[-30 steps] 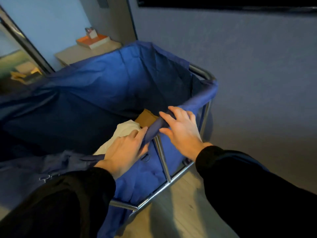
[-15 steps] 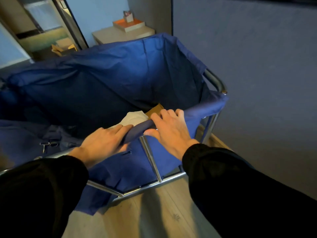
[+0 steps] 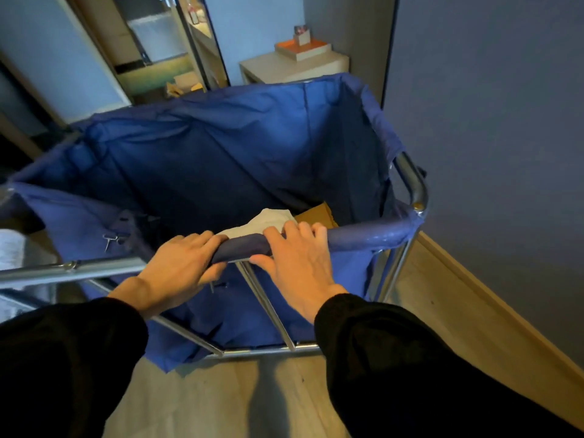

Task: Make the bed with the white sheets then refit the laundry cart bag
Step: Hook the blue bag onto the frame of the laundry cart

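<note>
1. The blue laundry cart bag (image 3: 221,159) hangs inside the chrome cart frame (image 3: 414,184) with its top wide open. Its far and right edges are folded over the rails
2. On the near rail the bag's hem only wraps the bar from about the middle to the right corner. Left of that the bare bar (image 3: 94,267) is plain metal and the fabric sags down inside it, with a couple of little metal clips (image 3: 110,240) hanging on it
3. The left hand (image 3: 180,267) sits right where the wrapped hem ends. Its fingers are curled over the top of the fabric and the thumb is tucked underneath, so it's clamped onto the hem
4. The right hand (image 3: 300,260) is just beside it, with a short strip of hem showing between the two. Its fingers drape over the covered rail, tips dipping towards the inside of the bag, and the thumb is pressed on the near side under the bar, so it's grasping the hem too
5. Down in the bag, just past the right fingertips, there's a bunched white cloth (image 3: 265,221) with a brown cardboard-looking piece (image 3: 319,213) touching it on the right
6. Both arms are in black sleeves (image 3: 395,358)
7. Behind the cart there's a side table (image 3: 294,66) with an orange tray (image 3: 303,49) on top, a grey wall (image 3: 489,121) on the right, and a wooden floor (image 3: 221,399) underneath
</note>
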A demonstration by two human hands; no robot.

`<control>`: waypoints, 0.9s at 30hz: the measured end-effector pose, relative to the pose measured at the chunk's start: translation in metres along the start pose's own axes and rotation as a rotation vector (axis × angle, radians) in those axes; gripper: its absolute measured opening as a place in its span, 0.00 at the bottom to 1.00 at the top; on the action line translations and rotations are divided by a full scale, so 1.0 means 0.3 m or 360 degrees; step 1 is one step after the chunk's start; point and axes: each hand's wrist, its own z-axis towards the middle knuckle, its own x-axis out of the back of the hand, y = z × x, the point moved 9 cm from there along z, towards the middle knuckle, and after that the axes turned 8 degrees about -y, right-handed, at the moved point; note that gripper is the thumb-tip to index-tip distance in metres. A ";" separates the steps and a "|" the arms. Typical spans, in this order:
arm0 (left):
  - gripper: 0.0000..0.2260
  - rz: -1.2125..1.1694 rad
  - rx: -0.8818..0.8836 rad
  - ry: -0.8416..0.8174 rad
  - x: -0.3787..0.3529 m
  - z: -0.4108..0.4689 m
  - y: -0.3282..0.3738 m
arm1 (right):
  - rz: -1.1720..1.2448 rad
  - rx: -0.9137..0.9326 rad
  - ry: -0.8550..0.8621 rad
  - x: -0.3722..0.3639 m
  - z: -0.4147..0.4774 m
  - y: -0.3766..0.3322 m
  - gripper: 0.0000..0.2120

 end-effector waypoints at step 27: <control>0.26 -0.0305 0.0060 0.0228 0.178 0.295 0.615 | 0.1545 -0.0927 0.0081 -0.113 -0.430 0.558 0.20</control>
